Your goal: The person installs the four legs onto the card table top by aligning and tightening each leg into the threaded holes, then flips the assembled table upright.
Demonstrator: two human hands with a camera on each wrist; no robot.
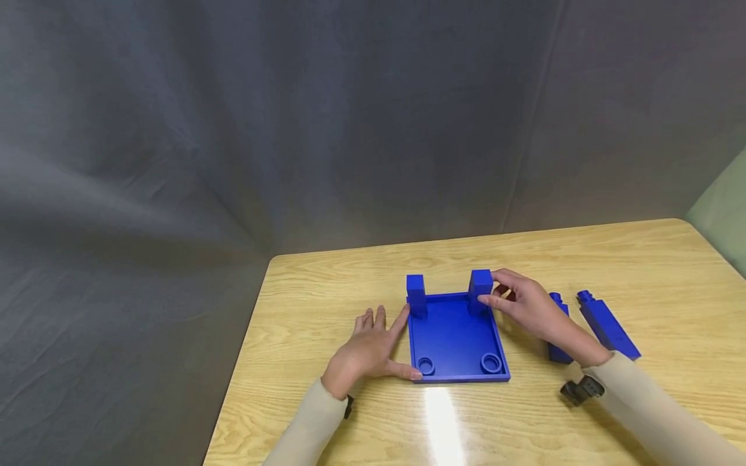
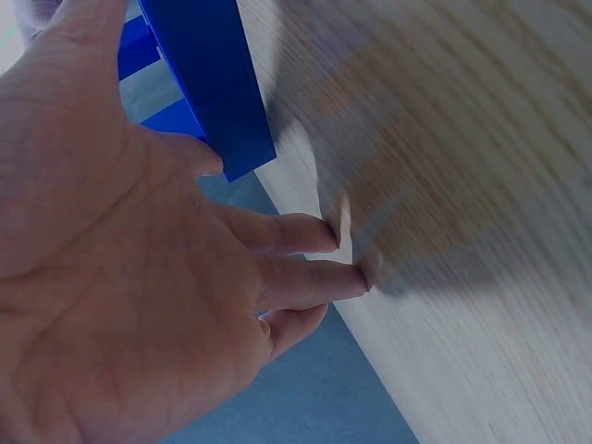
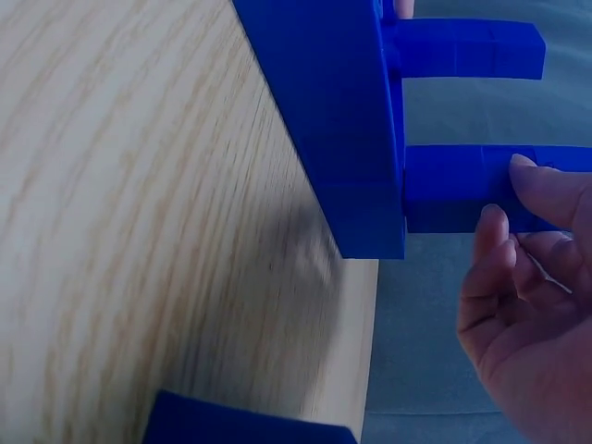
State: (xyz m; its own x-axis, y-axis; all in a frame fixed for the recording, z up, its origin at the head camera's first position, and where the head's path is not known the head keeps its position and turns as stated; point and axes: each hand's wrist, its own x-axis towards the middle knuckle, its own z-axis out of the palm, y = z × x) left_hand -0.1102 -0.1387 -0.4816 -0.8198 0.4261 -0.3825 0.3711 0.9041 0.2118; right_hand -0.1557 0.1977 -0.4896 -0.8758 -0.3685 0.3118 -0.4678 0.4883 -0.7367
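Observation:
A square blue plastic base with a raised rim point(image 1: 454, 340) lies on the table. Blue square posts stand upright at its two far corners, a left post point(image 1: 416, 285) and a right post point(image 1: 480, 283). My right hand point(image 1: 527, 307) pinches the right post between thumb and fingers, as the right wrist view also shows on that post point(image 3: 449, 190). Along the base's left side, my left hand point(image 1: 367, 353) is spread, its thumb at the near corner and its index finger by the left post. Round sockets show at the near corners, a left one point(image 1: 427, 366) and a right one point(image 1: 491, 363).
To the right lie two loose blue posts with threaded-looking ends: one post point(image 1: 610, 327) in full sight, the other post point(image 1: 558, 353) partly behind my right forearm. A grey curtain point(image 1: 379, 129) hangs behind the wooden table point(image 1: 309, 298).

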